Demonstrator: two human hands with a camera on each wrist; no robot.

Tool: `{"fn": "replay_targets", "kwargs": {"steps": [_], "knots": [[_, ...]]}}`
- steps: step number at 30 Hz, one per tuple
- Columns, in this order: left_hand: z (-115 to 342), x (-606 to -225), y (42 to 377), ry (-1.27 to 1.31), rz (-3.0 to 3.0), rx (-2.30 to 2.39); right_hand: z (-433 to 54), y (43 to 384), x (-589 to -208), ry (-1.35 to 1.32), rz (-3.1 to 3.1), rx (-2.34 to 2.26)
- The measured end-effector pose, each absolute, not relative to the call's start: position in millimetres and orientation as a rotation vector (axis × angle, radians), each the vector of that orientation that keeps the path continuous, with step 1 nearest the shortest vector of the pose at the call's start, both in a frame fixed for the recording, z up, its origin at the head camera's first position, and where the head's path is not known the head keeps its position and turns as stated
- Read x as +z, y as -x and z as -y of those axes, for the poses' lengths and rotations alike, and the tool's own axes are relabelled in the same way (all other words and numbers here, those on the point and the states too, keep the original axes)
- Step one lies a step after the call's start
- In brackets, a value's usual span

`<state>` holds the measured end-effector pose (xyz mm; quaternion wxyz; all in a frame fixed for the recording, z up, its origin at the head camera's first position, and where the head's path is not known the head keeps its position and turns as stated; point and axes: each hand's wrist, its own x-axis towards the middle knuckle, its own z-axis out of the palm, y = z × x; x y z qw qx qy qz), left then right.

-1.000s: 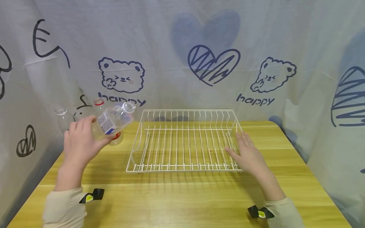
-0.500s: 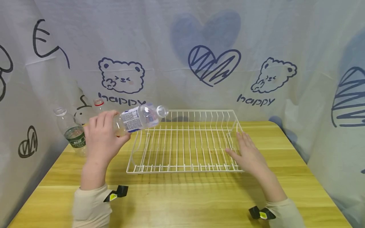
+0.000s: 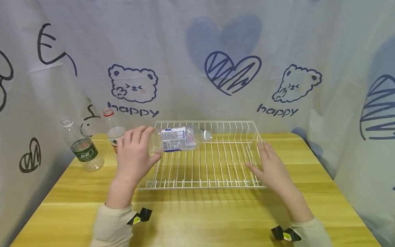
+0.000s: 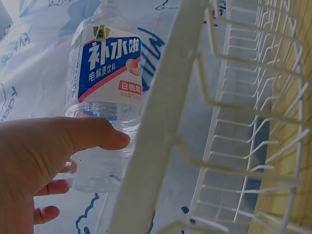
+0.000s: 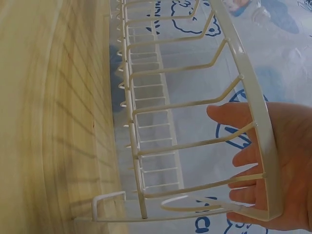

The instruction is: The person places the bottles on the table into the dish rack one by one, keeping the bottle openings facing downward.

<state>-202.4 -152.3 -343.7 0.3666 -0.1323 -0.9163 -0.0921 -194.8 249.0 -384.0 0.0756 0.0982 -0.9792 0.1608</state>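
Observation:
My left hand (image 3: 134, 154) grips a clear plastic drink bottle (image 3: 177, 139) near its base. The bottle lies almost level above the left part of a white wire rack (image 3: 200, 188), its uncapped-looking neck pointing right. In the left wrist view, the thumb presses across the lower body of the bottle (image 4: 109, 73), below its blue, white and red label. At the rack's right side is my right hand (image 3: 273, 164), fingers extended along the side rail. From the right wrist, the fingers of that hand (image 5: 248, 165) show behind the rack's wires, not curled around them.
Left of the rack stand two more clear bottles: one with a green label (image 3: 84, 150), and one with a red neck ring (image 3: 108, 113), partly hidden by my left hand. A printed curtain (image 3: 197, 41) hangs behind the wooden table (image 3: 197, 216).
My left hand has carried the bottle rightward from beside the standing bottles to over the rack, and the bottle has turned from tilted to nearly level. The right hand stays at the rack's side.

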Motion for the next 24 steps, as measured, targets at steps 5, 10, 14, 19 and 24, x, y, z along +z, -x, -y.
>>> {"fn": "replay_targets", "kwargs": {"steps": [5, 10, 14, 19, 24], "knots": [[137.4, -348.5, 200.4, 0.398, 2.348, -0.206, -245.8, 193.1, -382.0, -0.367, 2.815, 0.459], [120.8, -355.3, 198.8, 0.462, 2.337, -0.172, -240.1, 188.9, -378.1, -0.487, 2.624, 0.414], [109.8, -360.4, 197.4, 0.507, 2.334, -0.156, -234.6, 184.3, -374.2, -0.574, 2.485, 0.396], [99.1, -364.7, 195.6, 0.562, 2.316, -0.123, -228.7, 179.9, -371.5, -0.671, 2.373, 0.399], [89.1, -367.9, 193.0, 0.615, 2.293, -0.110, -222.4, 179.5, -372.0, -0.774, 2.280, 0.379]]}}
